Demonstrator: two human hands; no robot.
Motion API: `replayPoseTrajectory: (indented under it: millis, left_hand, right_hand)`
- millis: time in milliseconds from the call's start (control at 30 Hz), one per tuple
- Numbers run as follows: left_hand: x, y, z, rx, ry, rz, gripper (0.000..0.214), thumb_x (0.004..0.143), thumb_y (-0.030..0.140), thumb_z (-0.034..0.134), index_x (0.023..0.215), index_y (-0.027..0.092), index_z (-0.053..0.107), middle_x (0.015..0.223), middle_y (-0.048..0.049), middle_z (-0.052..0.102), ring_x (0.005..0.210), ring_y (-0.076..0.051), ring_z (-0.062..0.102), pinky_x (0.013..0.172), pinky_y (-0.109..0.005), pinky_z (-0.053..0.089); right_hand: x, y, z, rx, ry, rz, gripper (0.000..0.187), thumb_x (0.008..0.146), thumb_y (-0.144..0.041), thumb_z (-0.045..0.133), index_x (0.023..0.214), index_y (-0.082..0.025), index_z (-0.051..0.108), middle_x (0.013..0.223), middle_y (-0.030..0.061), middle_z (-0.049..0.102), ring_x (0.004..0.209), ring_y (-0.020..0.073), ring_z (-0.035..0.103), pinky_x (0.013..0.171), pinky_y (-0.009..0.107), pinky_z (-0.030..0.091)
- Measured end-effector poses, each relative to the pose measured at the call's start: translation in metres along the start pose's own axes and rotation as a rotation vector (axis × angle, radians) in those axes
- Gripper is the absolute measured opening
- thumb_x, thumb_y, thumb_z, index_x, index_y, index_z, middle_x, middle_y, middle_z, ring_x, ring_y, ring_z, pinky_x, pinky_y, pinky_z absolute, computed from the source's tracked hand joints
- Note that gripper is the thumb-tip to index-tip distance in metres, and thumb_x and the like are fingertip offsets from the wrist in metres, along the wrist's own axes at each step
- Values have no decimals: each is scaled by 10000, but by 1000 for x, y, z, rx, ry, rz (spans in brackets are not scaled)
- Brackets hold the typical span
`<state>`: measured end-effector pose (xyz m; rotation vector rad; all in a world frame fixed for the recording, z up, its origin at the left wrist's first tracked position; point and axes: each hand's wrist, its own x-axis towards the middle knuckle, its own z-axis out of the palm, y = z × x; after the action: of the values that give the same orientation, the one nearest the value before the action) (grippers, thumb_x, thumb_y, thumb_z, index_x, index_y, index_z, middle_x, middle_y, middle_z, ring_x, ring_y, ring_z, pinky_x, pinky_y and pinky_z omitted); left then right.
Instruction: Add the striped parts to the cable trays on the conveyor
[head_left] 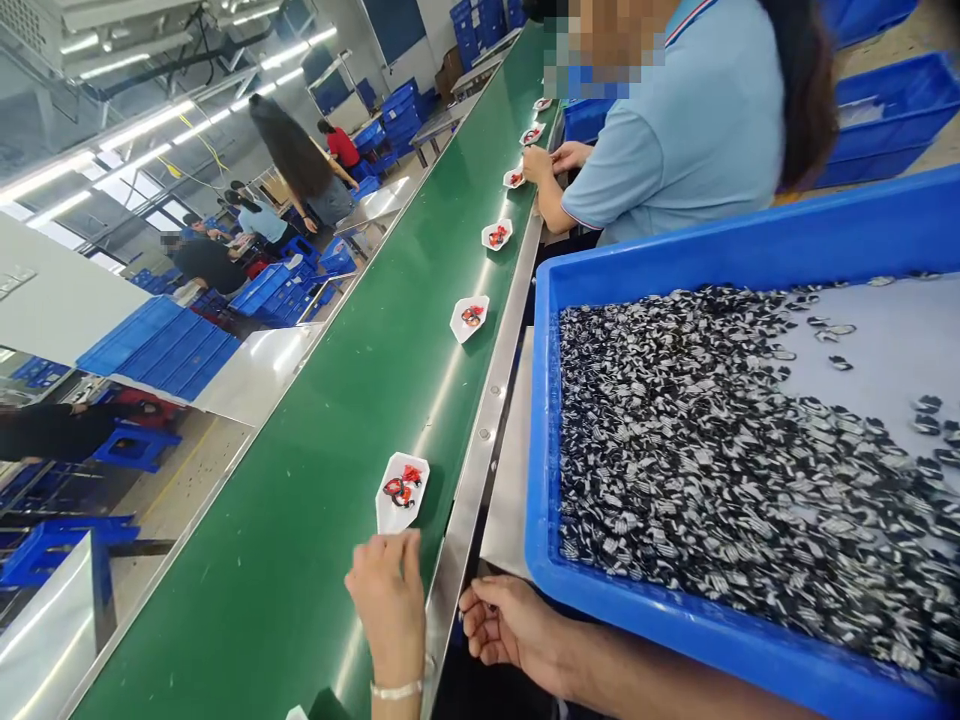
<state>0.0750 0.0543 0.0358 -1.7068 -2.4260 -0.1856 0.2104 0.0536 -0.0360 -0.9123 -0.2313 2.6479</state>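
Fingers (397, 550) of the left hand (386, 600) lie together against a white tray (412, 465) of red-black parts (400, 487) on the green conveyor belt (262, 560), while the right hand (506, 625), curled and empty, sits by the steel rail (480, 430), within reach of the blue bin (541, 400) of striped pieces (712, 450).

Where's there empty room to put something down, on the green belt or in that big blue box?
The green conveyor belt is bare between the white paper tray by the left hand and the next tray. The blue bin has bare floor in its far corner, between the rim and the pile of black-and-white pieces. That pile crowds the rest.
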Motion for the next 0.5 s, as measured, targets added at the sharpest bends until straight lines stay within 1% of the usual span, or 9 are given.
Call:
replayPoseTrajectory:
  millis: [100, 167, 233, 300, 400, 500]
  left_hand:
    - [-50, 10, 11, -185, 81, 267, 201, 849, 314, 477, 822, 262, 669, 806, -20, 624, 770, -164, 508, 698, -318, 365]
    - [-76, 22, 21, -213, 123, 306, 191, 848, 286, 477, 892, 266, 662, 867, -27, 635, 830, -187, 504, 767, -357, 363]
    - [-92, 32, 30, -207, 150, 272, 208, 851, 265, 466, 953, 260, 647, 926, -32, 640, 904, -221, 487, 836, -410, 339]
    - [-99, 37, 34, -231, 165, 232, 226, 861, 240, 434, 940, 244, 646, 923, -36, 641, 934, -236, 472, 880, -445, 314]
    - [-100, 38, 34, -289, 173, 193, 266, 871, 201, 390, 887, 233, 653, 882, -37, 632, 927, -224, 476, 922, -462, 287]
    - [-98, 36, 32, -279, 167, 199, 228, 852, 190, 438, 924, 241, 648, 881, -24, 624, 927, -208, 484, 940, -449, 278]
  right_hand:
    - [0, 3, 1, 108, -16, -9, 348, 889, -371, 370, 803, -88, 555, 658, 58, 605, 544, 114, 592, 540, 211, 445]
    - [-2, 4, 3, 171, -34, -15, 344, 879, -386, 423, 811, -80, 563, 686, 67, 619, 592, 110, 601, 547, 187, 442]
    - [-5, 4, 5, 192, -57, -1, 361, 872, -397, 448, 808, -66, 578, 701, 80, 628, 630, 109, 607, 545, 165, 434]
    - [-8, 4, 6, 185, -96, 29, 391, 878, -400, 433, 788, -55, 594, 687, 87, 629, 637, 112, 607, 563, 165, 441]
    - [-9, 6, 5, 180, -159, 28, 377, 878, -383, 436, 810, -56, 611, 712, 85, 636, 674, 118, 612, 616, 178, 458]
    - [-8, 8, 2, 135, -149, 26, 375, 845, -422, 492, 847, -68, 617, 776, 89, 645, 697, 126, 611, 605, 186, 458]
